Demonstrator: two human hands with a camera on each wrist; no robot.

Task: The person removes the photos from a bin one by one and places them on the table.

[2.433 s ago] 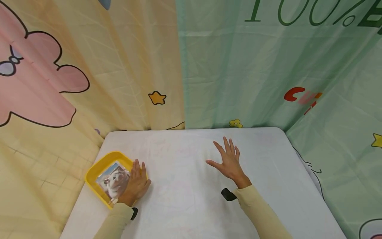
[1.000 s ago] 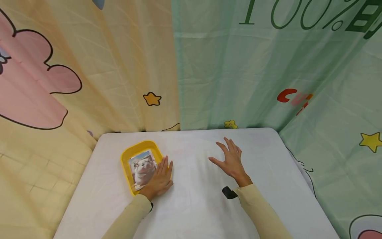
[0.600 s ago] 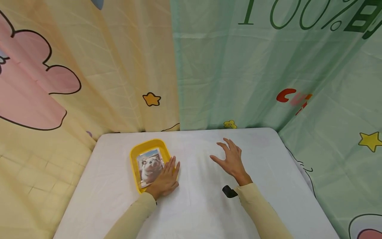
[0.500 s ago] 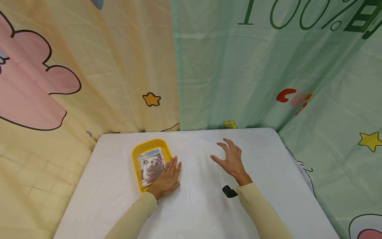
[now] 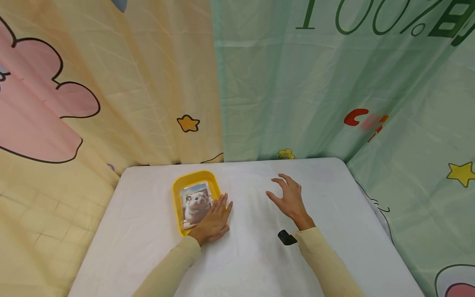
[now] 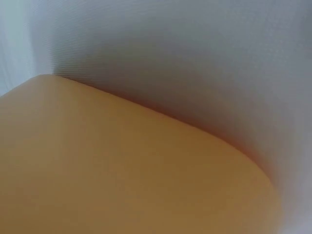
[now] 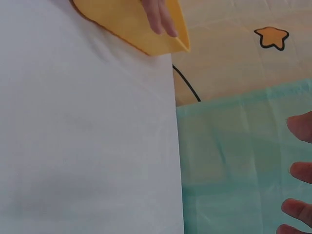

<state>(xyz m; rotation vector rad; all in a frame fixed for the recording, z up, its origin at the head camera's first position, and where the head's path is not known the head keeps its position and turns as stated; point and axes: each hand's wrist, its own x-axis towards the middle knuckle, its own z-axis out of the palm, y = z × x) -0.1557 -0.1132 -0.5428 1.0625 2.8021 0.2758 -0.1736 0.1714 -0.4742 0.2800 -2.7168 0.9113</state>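
Two hands on my white surface (image 5: 241, 264), one yellow tray (image 5: 177, 194) at about 10 o'clock from centre.

I see my left hand (image 5: 213, 220) lying flat with straight fingers, pressed against the tray's 3 o'clock rim and lower corner, holding nothing. The tray carries a hamster picture card (image 5: 196, 203) lying face up inside it. My right hand (image 5: 290, 200) hovers at roughly 2 o'clock from the left one, well apart from the tray, fingers spread and loosely bent, gripping nothing. A black wrist strap (image 5: 286, 237) shows at the cuff of its cream sleeve (image 5: 326, 268). In the right wrist view the tray's corner (image 7: 146, 29) sits at 12 o'clock with a fingertip (image 7: 158, 17) on it. The left wrist view is only a blur of yellow against white. Cartoon-print curtains (image 5: 297, 82) hang behind the surface.
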